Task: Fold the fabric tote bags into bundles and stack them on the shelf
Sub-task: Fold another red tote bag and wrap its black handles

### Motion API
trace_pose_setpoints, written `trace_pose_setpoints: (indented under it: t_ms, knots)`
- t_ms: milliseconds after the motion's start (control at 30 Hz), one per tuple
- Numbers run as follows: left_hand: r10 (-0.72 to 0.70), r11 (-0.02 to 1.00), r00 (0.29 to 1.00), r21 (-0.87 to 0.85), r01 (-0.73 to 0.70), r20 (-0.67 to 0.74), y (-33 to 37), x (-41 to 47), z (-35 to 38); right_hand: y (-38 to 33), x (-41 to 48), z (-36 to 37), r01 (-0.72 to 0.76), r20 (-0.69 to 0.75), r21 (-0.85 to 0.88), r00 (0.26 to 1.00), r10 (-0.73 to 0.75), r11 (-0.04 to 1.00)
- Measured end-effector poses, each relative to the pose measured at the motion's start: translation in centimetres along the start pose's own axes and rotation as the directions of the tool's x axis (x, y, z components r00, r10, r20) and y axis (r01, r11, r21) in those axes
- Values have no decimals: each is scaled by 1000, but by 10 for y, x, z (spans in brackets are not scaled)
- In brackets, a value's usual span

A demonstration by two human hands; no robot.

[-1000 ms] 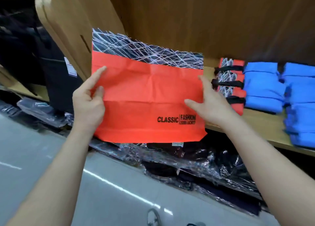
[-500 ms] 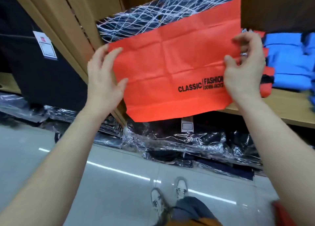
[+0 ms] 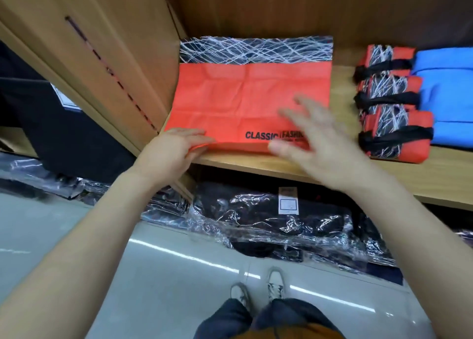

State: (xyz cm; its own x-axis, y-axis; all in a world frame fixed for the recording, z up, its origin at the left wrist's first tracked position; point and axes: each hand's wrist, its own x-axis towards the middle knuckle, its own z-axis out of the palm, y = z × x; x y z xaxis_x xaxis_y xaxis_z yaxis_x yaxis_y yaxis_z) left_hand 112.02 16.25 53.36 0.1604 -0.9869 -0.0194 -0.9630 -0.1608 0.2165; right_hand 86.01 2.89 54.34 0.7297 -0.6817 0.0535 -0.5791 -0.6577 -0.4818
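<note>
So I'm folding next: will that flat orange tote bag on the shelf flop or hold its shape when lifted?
Probably floppy: the orange tote bag lies flat with soft creases across it. Likely light, since it looks sheet-thin. Pushed, it may slide or wrinkle on the smooth wooden shelf.

Clothing shop, stock shelving.
Wooden shelf (image 3: pixel 281 164) with a slotted side panel (image 3: pixel 107 64). On it, red bundles (image 3: pixel 394 134) strapped in black and blue bundles (image 3: pixel 445 93) stand in rows, with a flat tote (image 3: pixel 243 103) printed "CLASSIC" lying near them. Under the shelf, packs (image 3: pixel 256 226) of dark clothing sealed in clear plastic, one with a white label (image 3: pixel 288 204). At left, a dark garment (image 3: pixel 64 134) with a tag (image 3: pixel 65 99). Glossy pale floor (image 3: pixel 153 274).
</note>
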Motion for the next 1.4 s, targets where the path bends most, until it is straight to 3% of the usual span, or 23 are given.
trace_pose_setpoints:
  t_ms: [33, 100, 200, 300, 467, 633, 800, 867, 967, 1067, 1133, 1267, 1333, 1400]
  knots:
    - [16, 1000, 1000, 14, -16, -5, 0, 3, -1, -1, -4, 4, 41, 137, -14, 990, -39, 999]
    - [10, 1000, 1000, -7, -11, -17, 1, 9, -4, 2, -8, 11, 52, 186, -21, 981, -48, 998]
    - [-146, 970, 989, -197, 141, -9, -5, 11, -17, 10, -9, 10, -55, -23, 53, 998, 56, 997]
    - [-226, 903, 974, -380, 202, -17, -9, 8, -17, 17, -13, 6, -144, -106, 94, 982, 154, 985]
    - [-353, 867, 909, -442, 230, -221, -4, -1, 8, 12, -18, 16, -271, -263, 87, 922, 285, 959]
    - [-267, 914, 902, -386, 125, -339, -6, -4, 16, 1, -23, 31, -333, -387, 34, 865, 320, 942]
    - [121, 989, 927, -40, -144, -354, -23, 3, 25, 2, -26, 46, -275, -465, -67, 859, 214, 959]
    - [216, 975, 959, -9, -221, -181, -32, 5, 26, 5, -24, 49, -272, -405, -181, 896, 180, 945]
    - [259, 966, 962, -37, -257, 83, -46, 4, 26, 12, -25, 45, -188, -140, -267, 978, 155, 945]
    - [319, 947, 944, 9, -321, 79, -54, 2, 24, 18, -35, 33, -95, 70, -297, 990, 121, 950]
    - [335, 942, 941, -40, -333, 46, -59, 2, 22, 24, -42, 27, -42, 115, -339, 990, 86, 940]
    - [334, 924, 941, -181, -338, -54, -67, -3, 22, 38, -50, 16, 0, 72, -135, 997, 10, 991]
    - [256, 895, 961, -351, -276, -104, -66, -9, 17, 39, -53, 11, -10, 74, 52, 997, 7, 999]
    - [123, 835, 988, -528, -157, -99, -61, -15, 6, 32, -57, 0, -142, 103, 301, 988, 116, 943]
